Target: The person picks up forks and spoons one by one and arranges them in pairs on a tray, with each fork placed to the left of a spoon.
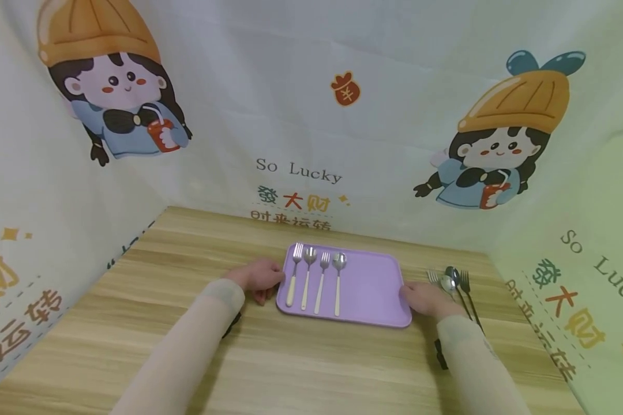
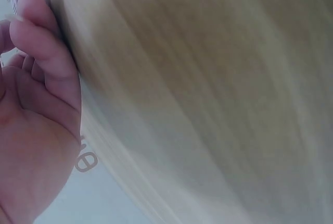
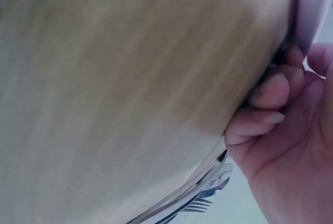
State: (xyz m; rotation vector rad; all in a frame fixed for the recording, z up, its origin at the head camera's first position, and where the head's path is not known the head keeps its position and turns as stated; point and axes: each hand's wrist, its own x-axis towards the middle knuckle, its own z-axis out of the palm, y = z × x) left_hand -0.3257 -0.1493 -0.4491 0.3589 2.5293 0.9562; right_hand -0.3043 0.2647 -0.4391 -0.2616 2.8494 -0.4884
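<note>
A light purple rectangular tray point(image 1: 374, 288) lies on the wooden table between my two hands. On its left half, side by side with heads to the back, rest a fork point(image 1: 293, 271), a spoon point(image 1: 307, 276), a smaller fork point(image 1: 322, 282) and another spoon point(image 1: 338, 279), all with pale handles. My left hand point(image 1: 256, 276) has curled fingers at the tray's left rim, gripping it there. At the opposite rim, my right hand point(image 1: 426, 297) pinches the edge between thumb and forefinger, its other fingers point(image 3: 270, 91) curled against the table.
Right of my right hand lies a group of forks and spoons, among them a dark-handled fork point(image 1: 466, 282) and a silver spoon point(image 1: 447, 283); my forearm partly covers them. Printed cloth point(image 1: 228, 115) walls in the wooden table point(image 1: 301, 369) at the back and sides.
</note>
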